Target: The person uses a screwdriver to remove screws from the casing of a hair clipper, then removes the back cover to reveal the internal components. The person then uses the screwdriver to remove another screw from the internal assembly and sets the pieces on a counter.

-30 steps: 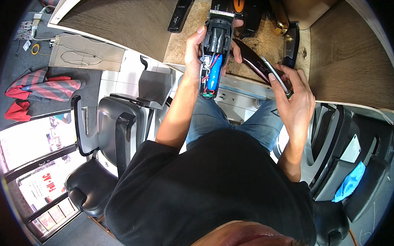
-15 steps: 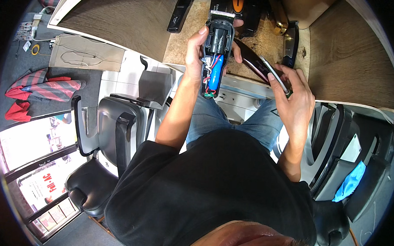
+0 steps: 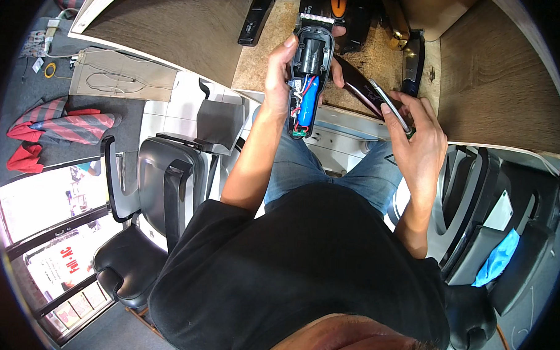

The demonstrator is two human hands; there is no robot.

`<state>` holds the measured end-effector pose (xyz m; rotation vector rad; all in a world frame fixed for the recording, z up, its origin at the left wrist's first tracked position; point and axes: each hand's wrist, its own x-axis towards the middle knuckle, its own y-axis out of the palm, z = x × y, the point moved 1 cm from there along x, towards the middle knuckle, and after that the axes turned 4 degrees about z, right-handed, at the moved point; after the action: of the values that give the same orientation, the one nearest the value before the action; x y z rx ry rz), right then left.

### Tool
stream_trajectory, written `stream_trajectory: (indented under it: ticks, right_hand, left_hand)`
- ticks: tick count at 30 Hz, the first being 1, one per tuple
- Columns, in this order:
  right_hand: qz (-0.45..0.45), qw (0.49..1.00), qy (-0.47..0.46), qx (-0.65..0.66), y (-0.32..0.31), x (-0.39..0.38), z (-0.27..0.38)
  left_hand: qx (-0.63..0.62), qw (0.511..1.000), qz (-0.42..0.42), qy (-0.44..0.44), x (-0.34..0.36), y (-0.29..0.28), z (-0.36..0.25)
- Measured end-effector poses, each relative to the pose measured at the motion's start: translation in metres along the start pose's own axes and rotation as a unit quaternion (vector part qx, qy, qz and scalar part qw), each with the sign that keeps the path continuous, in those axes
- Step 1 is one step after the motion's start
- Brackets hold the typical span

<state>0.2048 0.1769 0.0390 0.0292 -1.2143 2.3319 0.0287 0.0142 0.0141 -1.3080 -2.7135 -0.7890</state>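
My left hand (image 3: 277,73) grips a black hair clipper (image 3: 314,53), held upright with its casing open, showing a blue battery (image 3: 308,101), red and white wires and a small green board (image 3: 299,132) at the bottom. Its toothed blade points away from me. To its right, my right hand (image 3: 418,136) has thumb and fingers closed on a slim silver object (image 3: 389,99); what it is, I cannot make out. A dark maroon clipper (image 3: 357,86) lies behind that object on the worn wooden shelf (image 3: 262,69).
Further clippers lie on the shelf, including a black one (image 3: 254,20) and a dark one (image 3: 413,62), between wooden side panels (image 3: 487,77). Black chairs (image 3: 148,164) stand either side. A mat (image 3: 77,143) at left holds red-striped cloth (image 3: 72,121) and cables. A blue cloth (image 3: 496,256) is at right.
My left hand and the open clipper have shifted very slightly away from me. My right hand and the silver object look still.
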Motion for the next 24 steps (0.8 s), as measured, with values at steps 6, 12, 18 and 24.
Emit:
stream_trajectory:
  ticks: [6, 12, 18, 24]
  right_hand:
    - [-0.004, 1.000, -0.007, 0.003, -0.0008, 0.0007, 0.0011]
    - [0.000, 1.000, -0.003, 0.002, -0.0006, 0.0001, -0.0001]
    - [0.003, 1.000, 0.003, 0.003, -0.0007, -0.0004, -0.0001]
    - [0.005, 1.000, 0.005, 0.000, -0.0005, -0.0004, -0.0002]
  left_hand:
    - [0.012, 1.000, -0.012, -0.001, 0.0001, 0.0038, -0.0031]
    - [-0.003, 1.000, -0.016, 0.001, 0.0002, 0.0038, -0.0030]
    - [0.003, 1.000, -0.021, 0.003, 0.0004, 0.0054, -0.0039]
    - [0.019, 0.999, 0.007, -0.029, -0.0008, -0.0009, -0.0051]
